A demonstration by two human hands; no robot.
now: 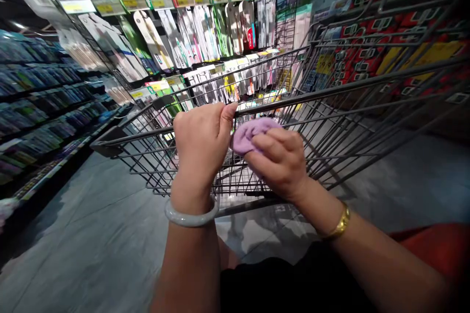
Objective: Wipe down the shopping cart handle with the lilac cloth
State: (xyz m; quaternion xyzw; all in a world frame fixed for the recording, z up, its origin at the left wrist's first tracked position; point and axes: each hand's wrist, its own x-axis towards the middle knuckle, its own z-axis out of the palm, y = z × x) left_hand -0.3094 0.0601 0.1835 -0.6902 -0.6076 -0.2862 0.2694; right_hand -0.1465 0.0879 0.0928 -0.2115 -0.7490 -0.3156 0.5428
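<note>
My left hand (200,139) is wrapped over the top rail of a dark metal shopping cart (338,87), thumb lying along the bar. A pale bangle (191,218) circles that wrist. Just to its right, my right hand (282,161) is closed on a crumpled light purple cloth (242,138), which bulges out past the fingers close to the rail. On the right wrist sits a gold bracelet (340,225). Beneath the hands the wire basket shows its mesh; whether anything lies in it I cannot tell.
Ahead stands a rack of packaged small tools (205,34) with price labels. Shelves of packets (44,93) line the left side of the aisle. Red packages (367,58) hang at the right behind the cart. Grey tiled floor (99,239) lies below.
</note>
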